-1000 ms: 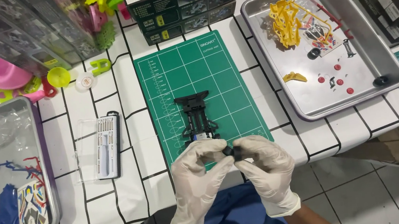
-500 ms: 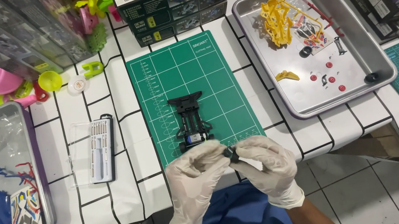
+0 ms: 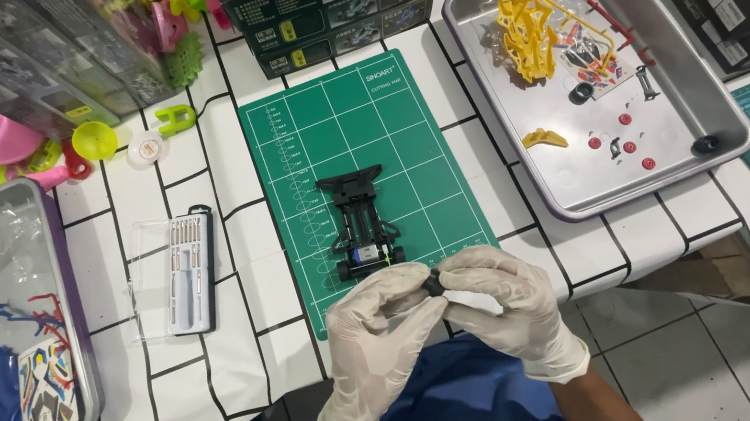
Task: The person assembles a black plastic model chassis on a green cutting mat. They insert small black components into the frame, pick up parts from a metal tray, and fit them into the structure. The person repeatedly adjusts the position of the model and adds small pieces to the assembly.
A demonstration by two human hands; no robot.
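Observation:
Both my hands wear white gloves and meet at the near edge of the green cutting mat [image 3: 356,136]. My left hand [image 3: 376,331] and my right hand [image 3: 503,300] pinch a small black wheel-like part [image 3: 434,282] between their fingertips. Just beyond the hands, a black toy car chassis [image 3: 360,227] lies on the mat, its rear end touching my left fingers.
A metal tray [image 3: 678,166] at right holds yellow sprues, red small parts and black wheels. A second tray [image 3: 50,234] at left holds blue and red pieces and a sticker sheet. A screwdriver set case [image 3: 188,272] lies left of the mat. Boxes and colourful toys line the back.
The view has shifted slightly; my hands stay together on the small black part in front of the chassis, with only small finger movement.

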